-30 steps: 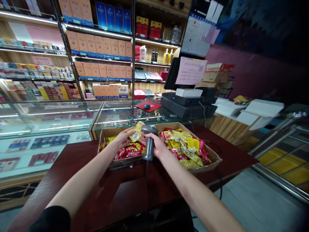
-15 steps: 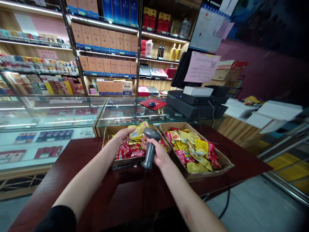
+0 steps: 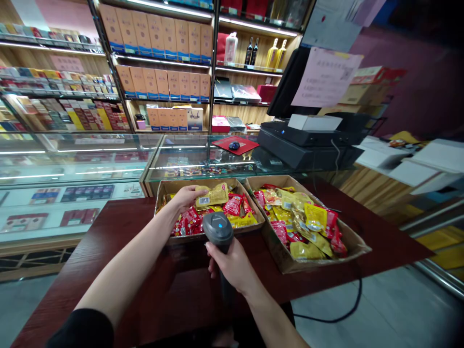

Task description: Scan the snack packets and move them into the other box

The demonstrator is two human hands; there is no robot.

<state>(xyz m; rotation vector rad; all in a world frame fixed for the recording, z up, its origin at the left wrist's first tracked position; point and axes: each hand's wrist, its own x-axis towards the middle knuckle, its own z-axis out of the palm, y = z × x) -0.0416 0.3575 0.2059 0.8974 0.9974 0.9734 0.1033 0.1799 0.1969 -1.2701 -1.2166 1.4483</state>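
My left hand (image 3: 186,198) grips a yellow foil snack packet (image 3: 212,195) by one end, just above a shallow cardboard box (image 3: 206,183) of red and yellow packets. My right hand (image 3: 229,264) is closed around the handle of a dark grey handheld barcode scanner (image 3: 218,228), holding it nearer me, over the dark red wooden table (image 3: 119,251). The scanner head stands apart from the yellow packet. A second cardboard box (image 3: 290,263), full of similar packets, sits to the right.
Behind the boxes runs a glass display counter (image 3: 203,162) holding a red mat with a computer mouse (image 3: 234,145). A black point-of-sale terminal (image 3: 308,142) stands at right. A black cable (image 3: 329,319) hangs below the table's right edge. Shelves of boxed goods fill the back.
My right hand has drawn the scanner back toward me, away from the yellow packet. My left hand and the packet sit slightly lower, and the whole view has shifted as my head tilted.
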